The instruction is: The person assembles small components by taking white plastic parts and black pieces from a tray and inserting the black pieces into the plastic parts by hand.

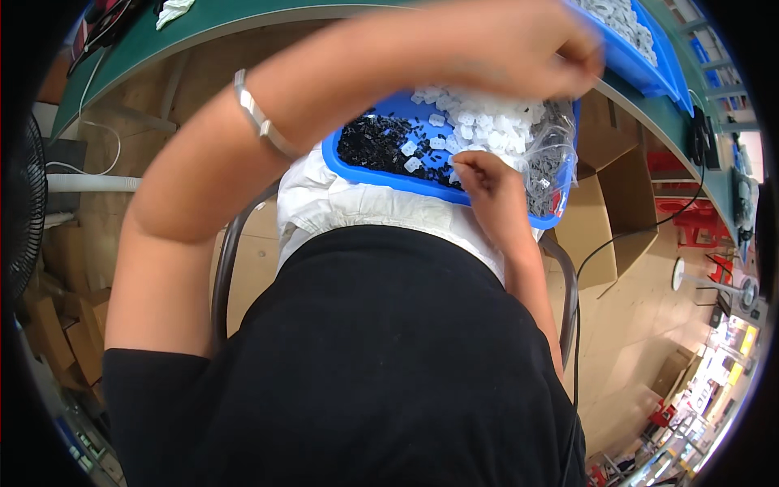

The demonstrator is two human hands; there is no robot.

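Observation:
A blue tray [381, 174] rests on my lap. Small black parts [363, 146] fill its left side, white translucent plastic pieces [495, 122] are heaped in the middle, and grey parts [540, 195] lie at the right under a clear plastic bag [553, 146]. My left hand [560, 57] reaches across the tray toward the upper right, beside a blue bin [661, 77] of pale plastic pieces; motion smears its curled fingers. Over the tray's near edge, my right hand [491, 183] has its fingertips pinched together. Whatever may be between them is too small to make out.
A green table [203, 24] curves along the far side, holding the blue bin at right. An open cardboard box [596, 219] stands on the floor right of my chair. A black cable [629, 234] hangs down there. At left are a fan [24, 203] and several cartons.

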